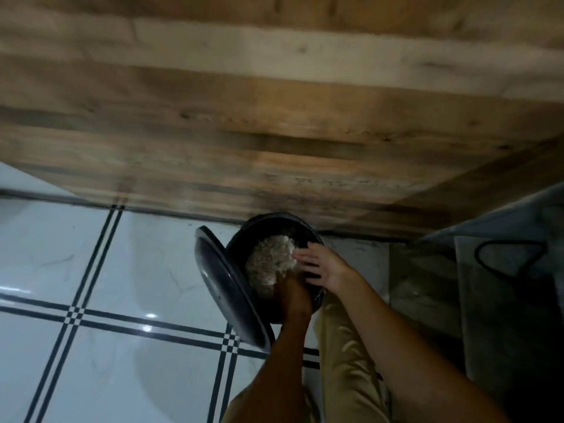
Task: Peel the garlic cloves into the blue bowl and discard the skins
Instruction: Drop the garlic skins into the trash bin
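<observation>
Pale skins [270, 257] are heaped in the black bin [314, 296] right under both hands: left hand [294, 293] cannot be told, right hand [319, 265] spread.

A black bin [274, 239] is standing on the white tiled floor [91, 270] against a wooden panel [274, 117], its lid [225, 291] tilting open on the left. A heap of pale skins [270, 257] is lying inside. The left hand [294, 296] is reaching down into the bin, fingers hidden in shadow. The right hand [320, 267] is hovering over the rim with fingers spread, touching the heap's edge. A tan trouser leg [345, 361] is showing below.
</observation>
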A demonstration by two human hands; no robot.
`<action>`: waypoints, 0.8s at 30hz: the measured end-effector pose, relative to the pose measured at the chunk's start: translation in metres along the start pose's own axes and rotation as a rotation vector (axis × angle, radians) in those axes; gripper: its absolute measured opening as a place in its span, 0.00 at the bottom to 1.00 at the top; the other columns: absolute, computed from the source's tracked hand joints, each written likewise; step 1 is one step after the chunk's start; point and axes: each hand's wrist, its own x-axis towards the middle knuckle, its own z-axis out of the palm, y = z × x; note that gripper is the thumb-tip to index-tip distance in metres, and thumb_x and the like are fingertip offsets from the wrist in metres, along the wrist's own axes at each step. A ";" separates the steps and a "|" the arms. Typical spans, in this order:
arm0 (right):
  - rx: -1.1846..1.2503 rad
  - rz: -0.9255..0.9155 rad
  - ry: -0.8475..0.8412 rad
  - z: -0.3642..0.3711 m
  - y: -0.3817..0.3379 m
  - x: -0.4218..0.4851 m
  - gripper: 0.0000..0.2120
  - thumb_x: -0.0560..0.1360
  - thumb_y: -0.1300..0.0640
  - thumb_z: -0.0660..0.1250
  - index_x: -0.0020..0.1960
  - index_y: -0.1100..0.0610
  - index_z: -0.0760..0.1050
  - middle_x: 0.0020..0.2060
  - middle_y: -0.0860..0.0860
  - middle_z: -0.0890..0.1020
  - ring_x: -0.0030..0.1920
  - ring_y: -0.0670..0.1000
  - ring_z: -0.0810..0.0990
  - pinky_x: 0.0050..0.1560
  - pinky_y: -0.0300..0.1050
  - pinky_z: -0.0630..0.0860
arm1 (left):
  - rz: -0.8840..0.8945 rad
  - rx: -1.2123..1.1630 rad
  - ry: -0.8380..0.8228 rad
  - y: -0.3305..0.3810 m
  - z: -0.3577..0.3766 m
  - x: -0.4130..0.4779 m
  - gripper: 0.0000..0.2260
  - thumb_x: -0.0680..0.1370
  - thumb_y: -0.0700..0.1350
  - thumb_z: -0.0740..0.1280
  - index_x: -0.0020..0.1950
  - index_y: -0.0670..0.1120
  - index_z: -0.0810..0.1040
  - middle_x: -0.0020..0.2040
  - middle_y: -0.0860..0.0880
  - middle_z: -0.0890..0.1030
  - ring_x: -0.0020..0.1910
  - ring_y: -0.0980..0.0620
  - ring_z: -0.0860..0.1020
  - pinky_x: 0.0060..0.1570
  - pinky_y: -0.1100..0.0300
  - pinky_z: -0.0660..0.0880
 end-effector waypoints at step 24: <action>0.505 -0.867 1.294 -0.201 0.357 -0.558 0.08 0.76 0.63 0.65 0.53 0.61 0.79 0.47 0.52 0.83 0.43 0.38 0.78 0.49 0.37 0.74 | 0.900 0.211 -1.211 0.168 0.069 -0.598 0.12 0.72 0.24 0.63 0.54 0.32 0.79 0.46 0.47 0.79 0.33 0.71 0.77 0.38 0.76 0.72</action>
